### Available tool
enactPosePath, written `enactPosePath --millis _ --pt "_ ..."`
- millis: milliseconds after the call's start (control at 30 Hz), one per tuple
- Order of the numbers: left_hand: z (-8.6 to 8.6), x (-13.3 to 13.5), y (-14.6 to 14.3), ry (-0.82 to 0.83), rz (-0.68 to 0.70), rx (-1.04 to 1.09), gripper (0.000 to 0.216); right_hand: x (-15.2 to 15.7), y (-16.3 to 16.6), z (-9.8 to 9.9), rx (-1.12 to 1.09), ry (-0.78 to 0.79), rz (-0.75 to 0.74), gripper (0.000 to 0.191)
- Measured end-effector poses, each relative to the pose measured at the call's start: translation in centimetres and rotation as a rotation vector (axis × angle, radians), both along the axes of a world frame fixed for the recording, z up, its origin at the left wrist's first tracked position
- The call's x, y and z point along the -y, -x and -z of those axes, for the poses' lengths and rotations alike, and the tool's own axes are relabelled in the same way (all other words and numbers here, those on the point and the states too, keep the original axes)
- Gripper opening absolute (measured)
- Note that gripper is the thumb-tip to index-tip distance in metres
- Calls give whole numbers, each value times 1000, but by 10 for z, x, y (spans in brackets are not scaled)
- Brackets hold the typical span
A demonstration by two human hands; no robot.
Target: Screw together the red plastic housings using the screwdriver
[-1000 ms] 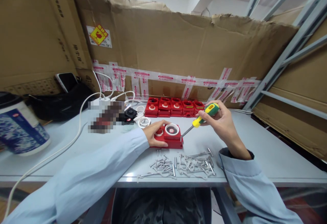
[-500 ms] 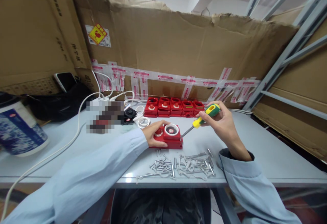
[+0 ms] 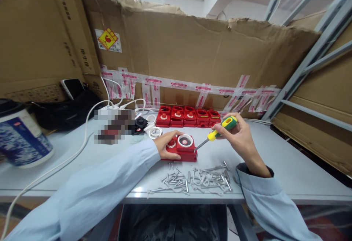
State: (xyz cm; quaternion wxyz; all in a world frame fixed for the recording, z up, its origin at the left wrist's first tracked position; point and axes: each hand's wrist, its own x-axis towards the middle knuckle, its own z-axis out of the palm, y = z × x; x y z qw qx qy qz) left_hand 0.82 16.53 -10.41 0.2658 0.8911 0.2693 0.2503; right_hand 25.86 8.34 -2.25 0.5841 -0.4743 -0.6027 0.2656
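Note:
My left hand (image 3: pixel 168 146) grips the left part of a red box-shaped housing (image 3: pixel 189 156), thumb in front and fingers over the back. A white ring with a dark centre (image 3: pixel 185 141) sits on the housing's top. In my right hand (image 3: pixel 238 134) is a screwdriver (image 3: pixel 224 126) with a green and yellow handle, its shaft slanting down to the left. The tip meets the housing's right side; a screw there is too small to make out. In front of the housing lie loose screws (image 3: pixel 174 179) and metal pins with thin strips (image 3: pixel 213 177).
Several red housings (image 3: pixel 189 116) stand in a row at the back. White rings (image 3: pixel 155 133) and black parts (image 3: pixel 140 123) lie left of my work. A white cable (image 3: pixel 85 134) crosses the table. A large cup (image 3: pixel 24 138) stands far left, and a cardboard wall (image 3: pixel 176 47) closes the back.
The view has shifted very slightly. The screwdriver handle has turned a little in my right hand, while the tip stays at the housing and my left hand keeps its hold.

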Motion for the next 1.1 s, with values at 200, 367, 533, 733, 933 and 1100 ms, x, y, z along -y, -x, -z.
enactPosePath --millis 200,367,533,733,933,1100 --pt "1 0 0 6 -7 6 79 0 0 1 21 12 -12 43" --pt "1 0 0 13 -5 10 77 -1 4 4 28 29 -51 44" --pt "1 -1 -1 7 -5 12 77 0 3 4 49 56 -101 43" --pt "-1 0 0 11 10 8 75 2 0 -2 21 -41 31 44" --pt "0 0 0 11 4 6 76 -2 2 2 38 -11 -22 42" --pt "1 -1 -1 13 0 9 77 -2 3 2 43 -6 -27 45"
